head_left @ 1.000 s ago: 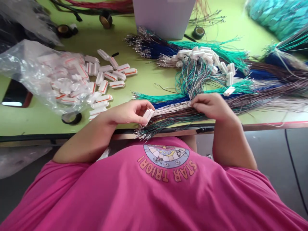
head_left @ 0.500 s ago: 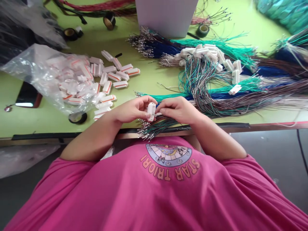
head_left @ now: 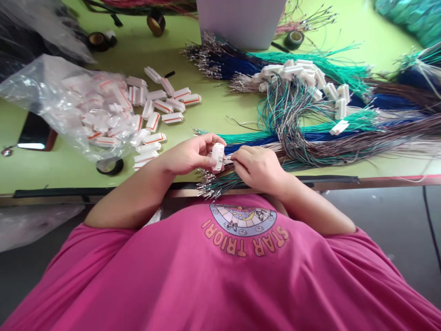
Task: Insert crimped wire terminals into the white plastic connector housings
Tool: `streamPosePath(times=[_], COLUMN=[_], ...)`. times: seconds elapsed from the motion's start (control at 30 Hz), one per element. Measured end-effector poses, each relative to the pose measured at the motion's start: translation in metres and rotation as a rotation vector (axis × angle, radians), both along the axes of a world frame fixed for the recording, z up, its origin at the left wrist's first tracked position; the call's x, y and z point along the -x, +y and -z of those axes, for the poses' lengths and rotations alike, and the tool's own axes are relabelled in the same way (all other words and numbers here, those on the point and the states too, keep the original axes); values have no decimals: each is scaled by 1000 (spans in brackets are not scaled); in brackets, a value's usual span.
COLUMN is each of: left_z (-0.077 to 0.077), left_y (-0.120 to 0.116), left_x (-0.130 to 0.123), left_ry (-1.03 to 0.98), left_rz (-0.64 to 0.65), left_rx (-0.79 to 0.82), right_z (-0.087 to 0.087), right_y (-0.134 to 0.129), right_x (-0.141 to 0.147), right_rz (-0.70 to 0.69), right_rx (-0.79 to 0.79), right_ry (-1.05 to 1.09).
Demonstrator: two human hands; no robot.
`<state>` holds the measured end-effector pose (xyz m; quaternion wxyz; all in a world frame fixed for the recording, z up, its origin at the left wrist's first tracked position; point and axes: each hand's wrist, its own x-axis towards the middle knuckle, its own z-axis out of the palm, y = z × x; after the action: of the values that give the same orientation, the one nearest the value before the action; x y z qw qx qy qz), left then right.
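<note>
Between the thumb and fingers of my left hand is a white plastic connector housing, its row of slots turned toward the right. My right hand pinches a thin wire just right of the housing, and the wire's end meets the slotted face. How deep it sits in the slot I cannot tell. Under both hands lie bundles of wires, with a dark green bundle whose metal-tipped ends point left near the table edge. Green and blue wires stretch behind my fingers.
A clear plastic bag of white housings lies left, with loose housings beside it. Wired housings are heaped at right on the wire bundles. Tape rolls, a phone and a grey box are also on the table.
My right hand has shifted slightly right and turned, with its knuckles more upward. A wire now shows between it and the housing. My left hand keeps the housing in nearly the same place.
</note>
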<state>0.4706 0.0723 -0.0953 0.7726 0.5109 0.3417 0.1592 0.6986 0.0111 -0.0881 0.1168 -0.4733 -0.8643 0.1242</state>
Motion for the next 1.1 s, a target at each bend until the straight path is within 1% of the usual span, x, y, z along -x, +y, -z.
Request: streamPosePath(times=[0.17, 0.23, 0.33, 0.47, 0.53, 0.6, 0.67, 0.77, 0.87, 0.93, 1.0, 1.1], left_z=[-1, -1, -1, -2, -2, -2, -3, -3, -2, -2, -1, 3], left_y=[0, 0, 0, 0, 0, 0, -1, -1, -1, -1, -1, -2], left_x=[-1, -1, -1, -1, -2, -2, -3, -4, -5, -5, -6, -7], left_ry=[13, 12, 9, 31, 47, 61, 66, 66, 72, 82, 87, 88], left_rz=[-6, -8, -6, -4, -1, 2, 1, -4, 4, 14, 15, -3], left_rx=[-8, -9, -14, -35, -50, -62, -72, -84, -98, -117, -132, -123], right_z=[-1, -1, 1, 1, 1, 0, 0, 0, -1, -1, -1, 4], right_y=[-1, -2, -2, -2, -1, 0, 3, 9, 16, 20, 21, 19], right_x=[1, 1, 2, 2, 2, 2, 3, 4, 4, 3, 4, 7], right_rz=[-53, -20, 21, -59, -70, -74, -83, -70, 5, 64, 99, 82], right_rx=[58, 95, 103, 59, 74, 138, 243, 466, 726, 850, 891, 818], right_ry=[91, 131, 121, 113, 107, 110, 159, 322, 480, 546, 584, 610])
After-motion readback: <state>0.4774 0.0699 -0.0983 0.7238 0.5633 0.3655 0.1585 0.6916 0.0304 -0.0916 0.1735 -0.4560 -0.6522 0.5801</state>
